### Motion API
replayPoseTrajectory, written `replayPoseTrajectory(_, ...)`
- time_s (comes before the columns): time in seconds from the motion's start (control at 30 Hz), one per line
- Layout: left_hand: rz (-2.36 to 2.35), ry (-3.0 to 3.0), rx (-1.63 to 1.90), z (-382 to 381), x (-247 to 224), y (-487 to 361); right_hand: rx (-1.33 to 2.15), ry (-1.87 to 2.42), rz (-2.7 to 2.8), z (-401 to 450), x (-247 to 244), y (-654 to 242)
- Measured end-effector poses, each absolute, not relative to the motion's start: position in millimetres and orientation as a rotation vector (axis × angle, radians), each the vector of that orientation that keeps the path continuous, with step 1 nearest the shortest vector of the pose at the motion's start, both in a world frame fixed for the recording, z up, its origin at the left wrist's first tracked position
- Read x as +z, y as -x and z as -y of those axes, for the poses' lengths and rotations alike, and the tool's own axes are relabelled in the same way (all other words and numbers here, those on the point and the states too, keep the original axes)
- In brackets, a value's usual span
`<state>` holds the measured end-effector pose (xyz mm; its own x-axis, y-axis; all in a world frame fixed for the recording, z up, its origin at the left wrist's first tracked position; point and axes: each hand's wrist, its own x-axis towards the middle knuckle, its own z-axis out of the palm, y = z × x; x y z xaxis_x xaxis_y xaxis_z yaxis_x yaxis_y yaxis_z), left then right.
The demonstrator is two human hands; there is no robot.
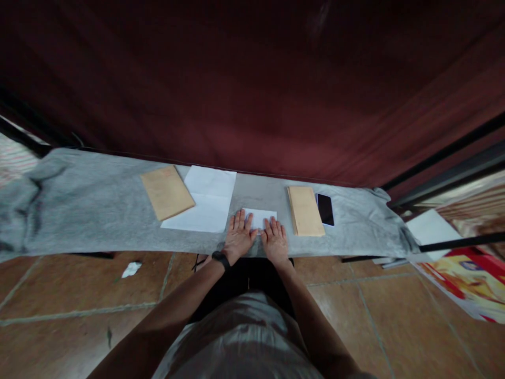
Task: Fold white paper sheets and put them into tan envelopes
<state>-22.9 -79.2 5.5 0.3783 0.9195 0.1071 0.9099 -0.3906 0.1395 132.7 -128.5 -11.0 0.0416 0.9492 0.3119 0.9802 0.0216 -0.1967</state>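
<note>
A small white piece of paper (260,215), apparently folded, lies on the grey cloth near the front edge. My left hand (239,237) rests flat on its left part, fingers stretched out and pointing away from me. Over its right part lies my right hand (275,239), also flat, with the thumbs close together. Both hands cover the near part of the paper. To the left is a larger white sheet (211,197) with a crease across it. A brown envelope (168,192) overlaps that sheet's left side. On the right sits a stack of brown envelopes (306,211).
A phone (325,209) lies beside the stack. The narrow table carries a grey cloth (98,205), rumpled at both ends. Behind it hangs a dark red curtain (252,105). Black metal bars (453,184) stand at the right, near a red and yellow box (473,279). Crumpled paper (131,269) lies on the floor.
</note>
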Motion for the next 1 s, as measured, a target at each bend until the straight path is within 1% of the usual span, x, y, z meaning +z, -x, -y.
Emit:
replayPoseTrajectory(0.2, -1.726, -2.568, 0.338, 83.4, 2.6, 25.6, -0.184, 1.984, 1.912, 130.6, -13.3, -136.9)
replayPoseTrajectory(0.47, -1.715, -2.605, 0.42, 87.5, 1.4, 28.9, -0.18, 2.002, 1.902, 130.0, -13.4, -135.3)
replayPoseTrajectory(0.7, -1.335, -2.772, 0.458, 107.1, 4.9, 37.6, -0.179, 2.002, 1.9, 129.6, -13.0, -135.6)
replayPoseTrajectory(1.0, -1.459, -2.73, 0.482, 119.9, -1.9, 43.4, -0.168, 2.025, 1.906, 129.2, -11.2, -135.8)
